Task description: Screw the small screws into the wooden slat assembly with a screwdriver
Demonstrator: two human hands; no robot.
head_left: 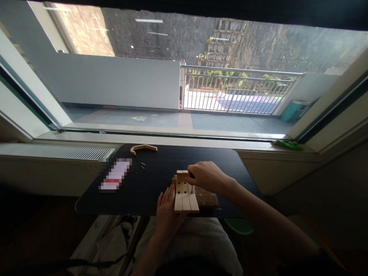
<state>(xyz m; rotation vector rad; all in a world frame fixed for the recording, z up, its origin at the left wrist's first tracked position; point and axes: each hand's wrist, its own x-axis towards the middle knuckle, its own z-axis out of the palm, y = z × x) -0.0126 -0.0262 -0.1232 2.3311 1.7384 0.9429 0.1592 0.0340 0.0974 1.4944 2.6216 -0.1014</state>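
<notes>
Holding slats (182, 203) with left hand (167, 207) by surface's (135, 203) near edge, gripping screwdriver (191, 175) in right hand (209, 175); with 4 screws (178, 192) likely seated, curved part (145, 147) loose near far-left corner.

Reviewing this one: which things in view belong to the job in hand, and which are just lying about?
Job in hand: slatted wooden piece, left hand against it; dark-handled tool in the right hand; brown block, probably a support; curved wooden piece and small metal bits, likely loose parts.

Apparently just lying about: green cloth-like item on the windowsill; pixelated item, purpose unclear.
</notes>
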